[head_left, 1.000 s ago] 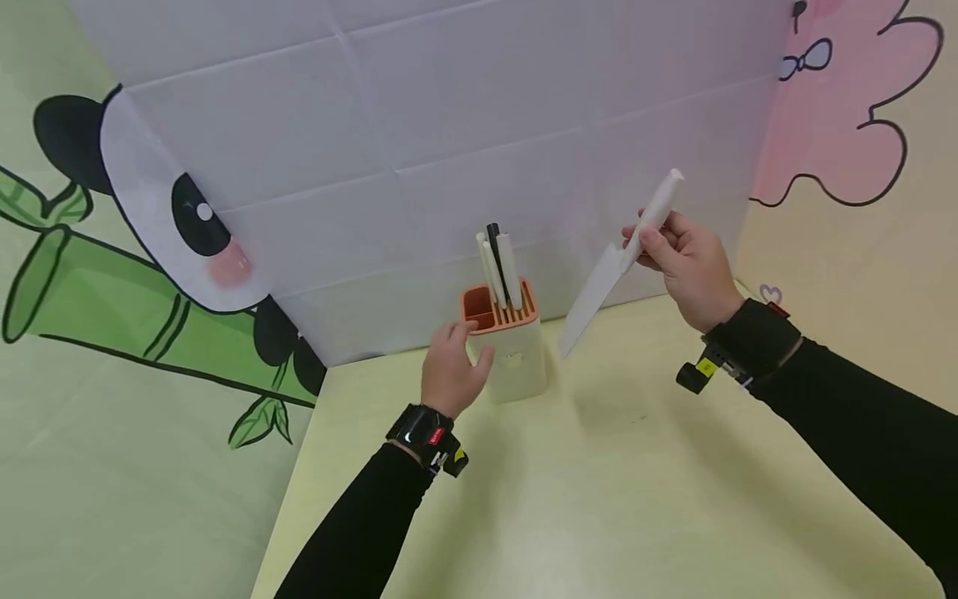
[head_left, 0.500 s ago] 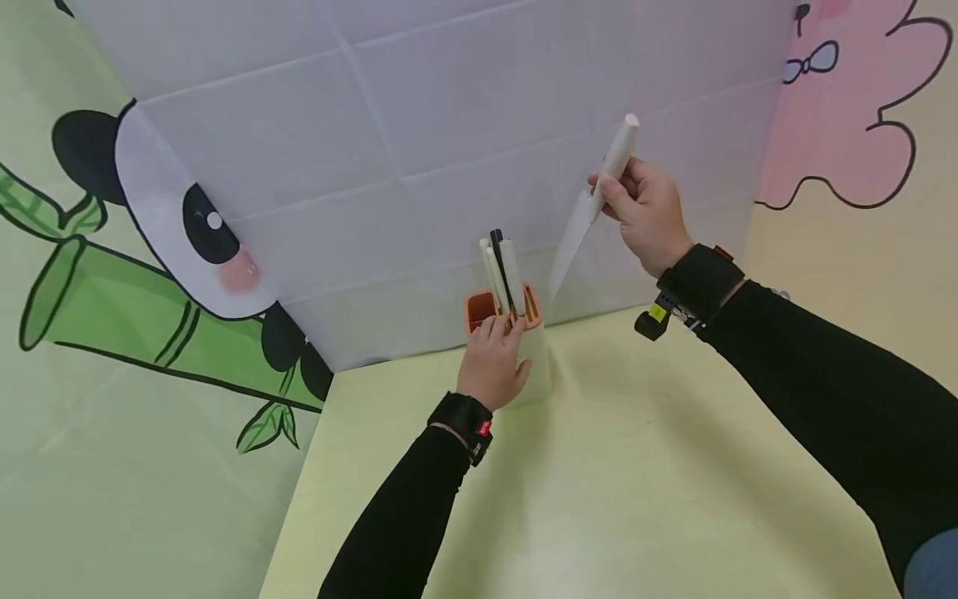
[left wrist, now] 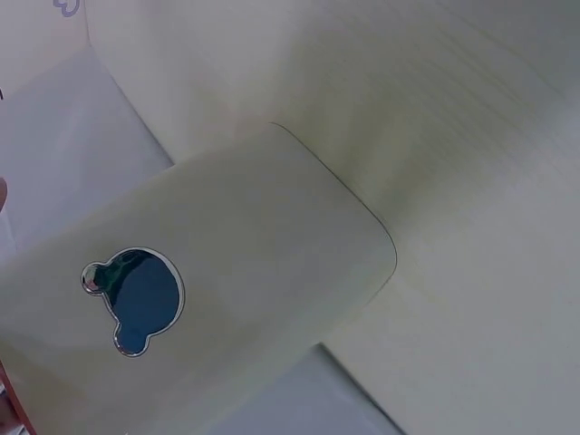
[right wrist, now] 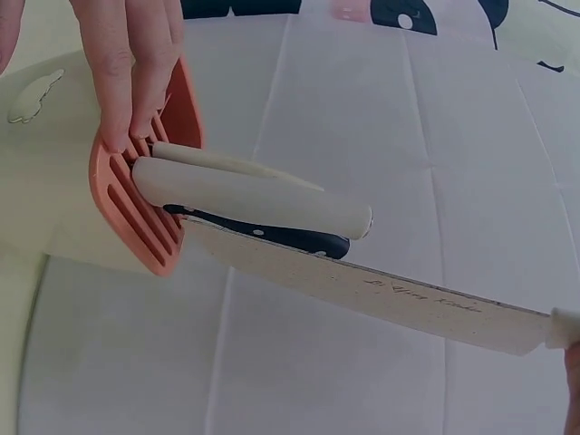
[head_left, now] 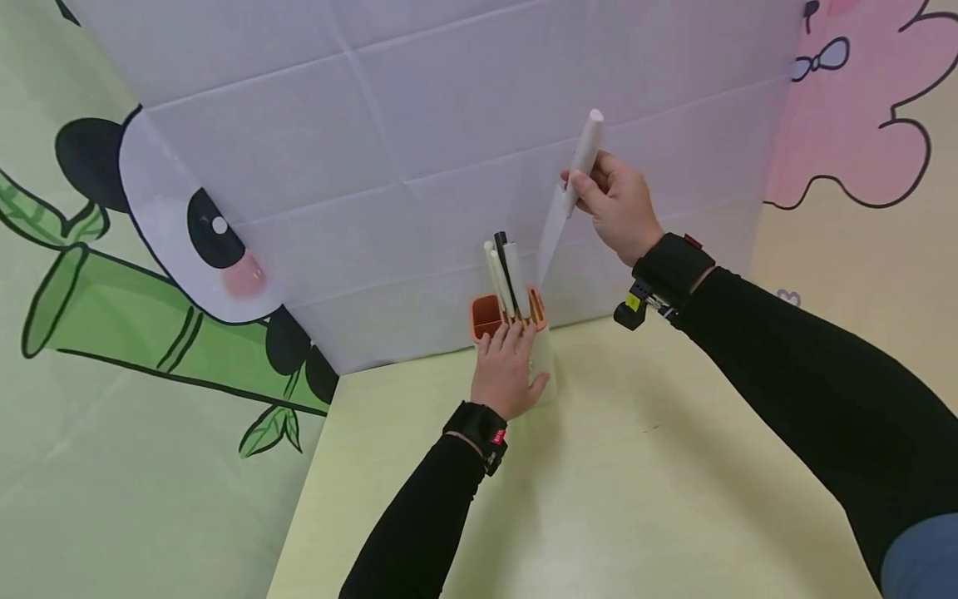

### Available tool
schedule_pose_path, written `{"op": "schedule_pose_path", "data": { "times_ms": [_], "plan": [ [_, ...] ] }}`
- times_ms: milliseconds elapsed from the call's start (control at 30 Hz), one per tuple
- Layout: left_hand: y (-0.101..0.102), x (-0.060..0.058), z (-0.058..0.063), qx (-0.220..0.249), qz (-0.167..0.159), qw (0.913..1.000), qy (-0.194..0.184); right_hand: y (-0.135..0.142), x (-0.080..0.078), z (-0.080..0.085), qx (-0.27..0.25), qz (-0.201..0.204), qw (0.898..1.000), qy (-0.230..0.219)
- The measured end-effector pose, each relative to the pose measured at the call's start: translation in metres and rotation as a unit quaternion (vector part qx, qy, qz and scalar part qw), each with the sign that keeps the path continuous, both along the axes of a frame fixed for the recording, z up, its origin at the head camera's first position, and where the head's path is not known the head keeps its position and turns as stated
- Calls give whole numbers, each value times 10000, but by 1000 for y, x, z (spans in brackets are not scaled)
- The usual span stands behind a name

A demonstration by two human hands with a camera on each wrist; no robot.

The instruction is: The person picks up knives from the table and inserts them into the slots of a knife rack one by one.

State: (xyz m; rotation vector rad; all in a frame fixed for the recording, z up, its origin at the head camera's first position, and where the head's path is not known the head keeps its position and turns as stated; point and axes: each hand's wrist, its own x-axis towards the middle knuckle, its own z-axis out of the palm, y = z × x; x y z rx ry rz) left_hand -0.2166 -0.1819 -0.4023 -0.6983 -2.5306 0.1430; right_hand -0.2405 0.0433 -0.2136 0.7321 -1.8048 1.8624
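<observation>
In the head view my right hand (head_left: 619,204) pinches the white handle of a kitchen knife (head_left: 554,223), blade pointing down. The right wrist view has the knife's white, lettered blade (right wrist: 390,294) with its tip close to the slotted orange top (right wrist: 136,213) of a knife block; whether the tip is inside a slot I cannot tell. Fingers of my left hand (head_left: 505,374) rest on the block's front rim, thumb held apart. The cream knife block (left wrist: 245,227) carries a shiny bear-shaped badge (left wrist: 143,294) in the left wrist view.
White-handled utensils (head_left: 516,274) and a black-handled one (head_left: 502,249) stand in the block's slots. At its left is an open orange compartment (head_left: 486,309). A white panel (head_left: 419,208) rises right behind the block on the pale yellow table (head_left: 636,499).
My right hand has carried the knife left, bringing the blade tip to the block. My left hand has moved right along the block's rim, and its fingers now rest near the slots.
</observation>
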Motion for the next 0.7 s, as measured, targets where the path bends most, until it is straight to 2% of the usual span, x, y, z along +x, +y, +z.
{"op": "schedule_pose_path", "data": {
  "times_ms": [267, 500, 700],
  "plan": [
    [5, -2, -2, -92, 133, 9999, 11, -11, 19, 9, 341, 114, 9993, 110],
    [5, -1, -4, -94, 168, 9998, 27, -13, -1, -4, 470, 137, 9987, 165],
    [3, 1, -5, -106, 193, 9997, 99, -17, -4, -8, 633, 187, 9977, 145]
  ]
}}
